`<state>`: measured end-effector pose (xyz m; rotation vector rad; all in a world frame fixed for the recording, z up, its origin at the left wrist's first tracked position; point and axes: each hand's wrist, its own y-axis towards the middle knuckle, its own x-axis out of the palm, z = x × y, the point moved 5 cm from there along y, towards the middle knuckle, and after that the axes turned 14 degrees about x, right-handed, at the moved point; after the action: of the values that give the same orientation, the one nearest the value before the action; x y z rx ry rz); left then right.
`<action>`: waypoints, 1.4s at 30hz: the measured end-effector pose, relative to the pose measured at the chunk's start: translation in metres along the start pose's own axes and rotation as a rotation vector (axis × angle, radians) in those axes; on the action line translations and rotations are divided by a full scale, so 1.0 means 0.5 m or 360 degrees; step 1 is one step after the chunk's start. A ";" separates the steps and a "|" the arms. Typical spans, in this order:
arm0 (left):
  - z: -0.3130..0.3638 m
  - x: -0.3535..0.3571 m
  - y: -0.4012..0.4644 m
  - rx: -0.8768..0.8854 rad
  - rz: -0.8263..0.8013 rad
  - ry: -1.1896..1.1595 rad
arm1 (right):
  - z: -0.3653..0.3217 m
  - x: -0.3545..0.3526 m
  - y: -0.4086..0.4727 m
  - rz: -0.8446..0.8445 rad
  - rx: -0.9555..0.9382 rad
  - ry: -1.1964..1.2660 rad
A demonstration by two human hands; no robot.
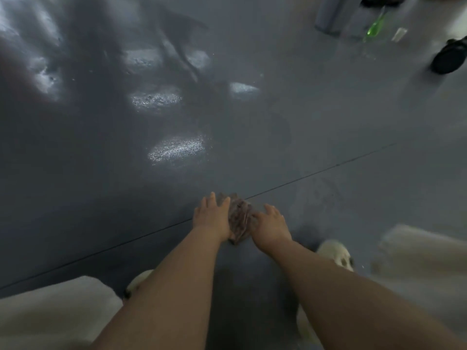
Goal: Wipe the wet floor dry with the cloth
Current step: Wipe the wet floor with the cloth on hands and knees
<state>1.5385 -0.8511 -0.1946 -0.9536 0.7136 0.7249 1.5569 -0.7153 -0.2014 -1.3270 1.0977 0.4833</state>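
Floor (328, 137): grey, smooth, crossed by a thin dark seam running from near left to far right. Bright glossy patches (177, 149) lie in the far left and centre, well apart from the hands.

Cloth (240, 218): brownish, mottled, bunched into a crumpled wad. It lies on the floor on the seam, near centre, between the two hands and partly covered by both.

Left hand (212, 215): palm down on the left side of the cloth, fingers straight and slightly spread, pointing to the far side; fingertips reach past the cloth's far edge.

Right hand (271, 224): palm down on the right side of the cloth, fingers straight and fanned a little, pressing flat. Both forearms are bare and extend from the near edge.

Pale trouser legs (50, 314): at near left and near right, blurred.

Light-coloured shoe (337, 253): just right of the right forearm, near the cloth.

Green bottle (376, 26): far right, tilted, blurred.

Black round object (448, 56): far right edge; what it is cannot be told.

Grey upright post (331, 13): far right, beside the green bottle.
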 end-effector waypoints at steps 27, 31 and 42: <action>-0.081 0.117 0.298 -0.0105 0.0128 -0.0265 | -0.054 0.232 0.281 -0.0083 -0.0765 -0.0652; -0.051 0.120 0.352 -0.0003 0.0132 -0.0279 | 0.011 0.175 0.394 0.0129 -0.0463 -0.0595; 0.017 0.155 0.449 -0.0060 -0.0253 0.0188 | 0.197 0.125 0.430 0.0281 0.0497 -0.0014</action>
<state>1.4040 -0.7380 -0.3548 -1.0815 0.7202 0.5476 1.4444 -0.5901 -0.3794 -0.9598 1.2341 0.4261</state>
